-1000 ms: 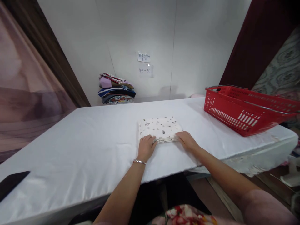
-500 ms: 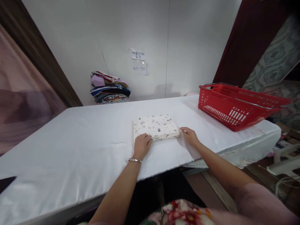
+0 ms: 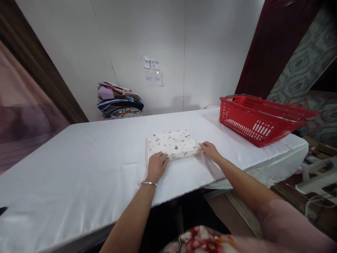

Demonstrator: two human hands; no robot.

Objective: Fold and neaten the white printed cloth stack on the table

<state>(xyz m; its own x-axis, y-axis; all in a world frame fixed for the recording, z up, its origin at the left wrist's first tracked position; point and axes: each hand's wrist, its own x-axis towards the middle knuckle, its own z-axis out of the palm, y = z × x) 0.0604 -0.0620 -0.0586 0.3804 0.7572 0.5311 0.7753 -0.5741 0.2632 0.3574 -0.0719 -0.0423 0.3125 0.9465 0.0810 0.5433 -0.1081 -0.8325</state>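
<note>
The red basket (image 3: 240, 117) on the table (image 3: 100, 168) hides its bottom; left hand (image 3: 157, 166) and right hand (image 3: 210, 151), half-curled, touch folded cloth (image 3: 172, 142); grip I cannot tell.

Soft glare across white tablecloth (image 3: 79, 175)

Head view, forward-down over table (image 3: 92, 158)

A person's two arms stretched forward from the bottom of the frame — the left arm (image 3: 131, 216) rising from just left of center, the right arm (image 3: 243, 184) slanting up and leftward from the lower right. Mid-frame, the left hand (image 3: 157, 166) lay palm down, fingers close together, thumb toward the right — while the right hand (image 3: 211, 151), slightly higher, turned inward with fingers bent and fingertips pointing left.
</note>
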